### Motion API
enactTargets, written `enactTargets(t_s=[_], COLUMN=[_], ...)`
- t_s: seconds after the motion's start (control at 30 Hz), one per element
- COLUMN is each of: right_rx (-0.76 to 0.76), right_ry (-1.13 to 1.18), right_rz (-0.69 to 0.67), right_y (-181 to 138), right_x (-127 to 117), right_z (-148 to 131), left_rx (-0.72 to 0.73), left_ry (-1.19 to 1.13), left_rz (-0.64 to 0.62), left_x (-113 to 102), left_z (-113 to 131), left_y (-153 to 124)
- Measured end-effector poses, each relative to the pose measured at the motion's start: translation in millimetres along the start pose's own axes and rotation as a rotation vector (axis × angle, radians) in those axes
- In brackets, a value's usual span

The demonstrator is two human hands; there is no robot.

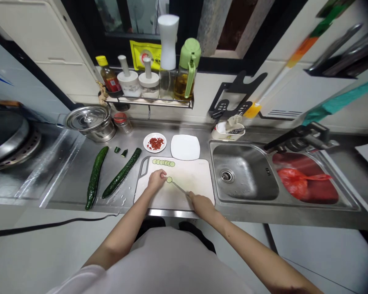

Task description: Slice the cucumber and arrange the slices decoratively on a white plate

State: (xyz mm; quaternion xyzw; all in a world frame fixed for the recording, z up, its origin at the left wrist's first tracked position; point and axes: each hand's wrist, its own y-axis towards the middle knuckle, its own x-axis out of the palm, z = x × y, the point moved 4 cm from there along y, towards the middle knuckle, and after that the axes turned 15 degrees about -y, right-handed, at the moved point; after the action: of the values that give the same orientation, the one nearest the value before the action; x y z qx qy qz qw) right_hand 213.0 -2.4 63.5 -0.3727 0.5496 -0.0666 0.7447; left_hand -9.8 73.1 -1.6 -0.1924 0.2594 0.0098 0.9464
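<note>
White plate (185, 147) at far edge of cutting board (200, 177), sink (247, 171) rightward.

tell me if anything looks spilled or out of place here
Only minor: water drops, like a small splash, wet the counter beside the cucumber nearer the board, and two cucumber scraps lie off the board. No damage stands out.

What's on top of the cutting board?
On the cutting board, a row of cucumber slices near its far edge, plus a single slice at the tip of the knife in the right hand. Whatever the left hand covers is hidden.
</note>
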Motion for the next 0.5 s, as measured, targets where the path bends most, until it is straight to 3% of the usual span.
enactTargets(t_s=[0.5], right_rx=[-0.004], right_ry=[0.002], right_rz=[0.042], right_y=[10], right_x=[-17], right_z=[-13], left_rx=[0.013], left_ry=[0.017], left_rz=[-0.010], left_x=[0], left_z=[0], left_y=[1])
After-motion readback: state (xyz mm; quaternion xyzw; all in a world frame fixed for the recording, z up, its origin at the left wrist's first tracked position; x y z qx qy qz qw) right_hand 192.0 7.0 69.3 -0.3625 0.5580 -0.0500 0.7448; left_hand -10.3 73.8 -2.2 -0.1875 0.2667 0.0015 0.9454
